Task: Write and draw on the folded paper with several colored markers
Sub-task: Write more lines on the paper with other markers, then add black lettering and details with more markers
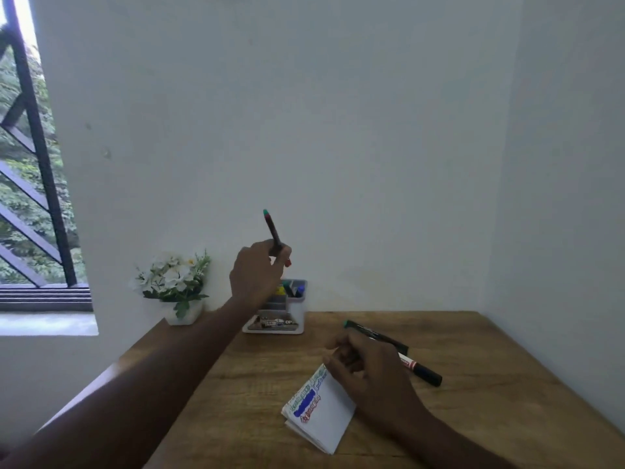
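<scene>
The folded paper (pixel 319 414) is white, with teal, blue and red lettering along its left side, and lies near the desk's (pixel 490 418) front edge. The right hand (pixel 368 370) rests on its far corner, fingers curled round a marker (pixel 378 336). The left hand (pixel 257 272) is raised above the holder (pixel 287 309) at the back edge, gripping a green-tipped pen (pixel 272 230).

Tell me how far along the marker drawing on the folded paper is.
Done: green, blue and red marks along the folded paper. In hand: the left hand holds a marker above the organizer; the right hand rests on the paper. Left: the rest of that face is blank.
</scene>
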Available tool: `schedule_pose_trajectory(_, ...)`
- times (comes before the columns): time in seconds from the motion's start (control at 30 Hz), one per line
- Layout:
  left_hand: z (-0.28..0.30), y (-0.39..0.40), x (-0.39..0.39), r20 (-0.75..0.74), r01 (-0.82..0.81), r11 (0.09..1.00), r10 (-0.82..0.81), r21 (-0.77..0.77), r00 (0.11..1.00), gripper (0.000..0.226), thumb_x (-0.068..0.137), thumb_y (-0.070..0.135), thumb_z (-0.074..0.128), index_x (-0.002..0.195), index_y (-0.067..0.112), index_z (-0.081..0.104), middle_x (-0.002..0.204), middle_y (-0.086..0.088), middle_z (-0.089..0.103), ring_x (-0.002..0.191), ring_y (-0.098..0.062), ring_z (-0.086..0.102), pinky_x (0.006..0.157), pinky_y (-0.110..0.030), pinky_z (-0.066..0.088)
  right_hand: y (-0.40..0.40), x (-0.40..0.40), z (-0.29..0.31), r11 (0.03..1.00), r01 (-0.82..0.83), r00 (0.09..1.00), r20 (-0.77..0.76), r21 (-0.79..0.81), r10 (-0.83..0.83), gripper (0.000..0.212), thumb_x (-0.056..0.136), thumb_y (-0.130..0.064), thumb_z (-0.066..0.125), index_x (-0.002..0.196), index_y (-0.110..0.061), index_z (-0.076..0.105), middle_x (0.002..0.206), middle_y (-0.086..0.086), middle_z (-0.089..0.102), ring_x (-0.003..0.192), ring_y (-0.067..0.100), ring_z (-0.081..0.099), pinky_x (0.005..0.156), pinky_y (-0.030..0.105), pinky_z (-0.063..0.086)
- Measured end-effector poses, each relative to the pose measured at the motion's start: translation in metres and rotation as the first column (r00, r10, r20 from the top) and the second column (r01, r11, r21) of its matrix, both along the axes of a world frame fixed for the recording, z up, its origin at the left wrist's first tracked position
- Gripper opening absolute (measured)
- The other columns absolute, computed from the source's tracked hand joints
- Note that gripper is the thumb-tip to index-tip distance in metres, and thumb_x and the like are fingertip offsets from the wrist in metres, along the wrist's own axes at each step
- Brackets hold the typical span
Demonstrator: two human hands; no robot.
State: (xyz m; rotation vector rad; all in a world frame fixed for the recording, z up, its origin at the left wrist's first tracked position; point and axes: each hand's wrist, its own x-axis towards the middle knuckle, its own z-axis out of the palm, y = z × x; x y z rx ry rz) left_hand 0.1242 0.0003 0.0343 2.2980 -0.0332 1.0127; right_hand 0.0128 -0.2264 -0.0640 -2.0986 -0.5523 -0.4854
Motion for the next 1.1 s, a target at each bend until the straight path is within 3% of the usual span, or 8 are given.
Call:
schedule_pose_trajectory(0.13,-0.011,-0.01,0.024,-0.253,0.013,1.0,-0.017,-0.015,0.967,0.029,0.097,0.046,0.063,0.084,0.025,0.079,0.085,0.013,0.075,0.08,-0.012,0.071,0.078,-0.033,0.059,-0.001,0.001,-0.002,1.0,-0.005,1.0,-0.013,-0.009,0.005,0.012,0.095,-0.039,0.07,0.105,-0.032,0.07,0.091,-0.018,0.073,0.097,-0.005,0.068,0.077,0.016,0.06)
schedule_pose_trajectory(0.23,-0.012,-0.011,0.028,-0.283,-0.031,0.999,0.022,-0.028,0.959,0.029,0.097,0.047,0.063,0.095,0.022,0.079,0.082,0.006,0.075,0.08,-0.018,0.072,0.079,-0.036,0.06,-0.002,0.002,-0.002,1.0,-0.014,1.0,-0.011,-0.002,0.014,0.014,0.095,-0.037,0.07,0.106,-0.029,0.072,0.093,-0.016,0.074,0.094,-0.003,0.068,0.075,0.014,0.058)
schedule_pose_trajectory(0.33,-0.009,-0.006,0.018,-0.209,-0.045,0.999,0.04,-0.019,0.977,0.03,0.096,0.049,0.062,0.102,0.025,0.079,0.091,0.005,0.076,0.085,-0.017,0.071,0.08,-0.035,0.059,-0.002,0.003,-0.002,1.0,-0.015,1.0,-0.001,-0.002,0.015,0.012,0.096,-0.036,0.07,0.105,-0.028,0.073,0.094,-0.016,0.074,0.093,-0.001,0.069,0.076,0.016,0.059)
schedule_pose_trajectory(0.53,-0.014,0.005,-0.012,-0.064,0.004,0.997,0.001,0.08,0.998,0.037,0.098,0.06,0.055,0.116,0.033,0.073,0.108,0.022,0.073,0.093,-0.005,0.067,0.085,-0.035,0.057,-0.003,0.004,-0.003,1.0,-0.016,1.0,0.007,-0.006,0.016,0.006,0.095,-0.026,0.071,0.101,-0.027,0.074,0.092,-0.015,0.075,0.093,-0.001,0.069,0.077,0.016,0.059)
schedule_pose_trajectory(0.67,-0.028,0.008,-0.053,0.135,0.029,0.997,-0.037,0.067,0.99,0.02,0.1,0.047,0.059,0.112,0.036,0.069,0.105,0.02,0.068,0.094,-0.007,0.062,0.076,-0.034,0.053,-0.004,0.004,-0.002,0.999,0.046,0.999,0.02,-0.005,-0.046,0.007,0.095,-0.024,0.072,0.101,-0.026,0.075,0.09,-0.014,0.074,0.096,-0.004,0.066,0.076,0.012,0.057)
schedule_pose_trajectory(0.73,-0.048,0.01,-0.075,0.149,0.076,0.987,-0.098,0.142,0.984,0.009,0.097,0.038,0.066,0.106,0.036,0.067,0.1,0.018,0.065,0.092,-0.007,0.058,0.071,-0.03,0.049,-0.005,0.004,-0.002,0.995,0.084,0.996,0.032,-0.052,-0.082,0.01,0.095,-0.021,0.071,0.103,-0.025,0.076,0.089,-0.015,0.074,0.097,-0.006,0.065,0.076,0.007,0.054)
schedule_pose_trajectory(0.9,-0.103,0.01,-0.104,-0.136,0.332,0.912,-0.307,0.243,0.942,0.009,0.095,0.043,0.066,0.103,0.039,0.064,0.101,0.024,0.062,0.091,0.002,0.058,0.069,-0.019,0.045,-0.017,0.009,0.005,0.935,0.235,0.972,0.063,-0.265,-0.226,0.016,0.095,-0.015,0.069,0.108,-0.021,0.077,0.095,-0.01,0.074,0.076,0.0,0.065,0.062,0.003,0.045)
schedule_pose_trajectory(1.1,-0.109,0.018,-0.084,-0.137,0.406,0.862,-0.382,0.304,0.914,0.019,0.096,0.056,0.053,0.105,0.041,0.061,0.098,0.025,0.058,0.092,0.001,0.057,0.069,-0.021,0.047,-0.043,0.025,0.009,0.778,0.378,0.92,0.112,-0.502,-0.374,0.015,0.089,-0.02,0.068,0.099,-0.023,0.078,0.094,-0.003,0.075,0.073,0.008,0.053,0.06,0.018,0.037)
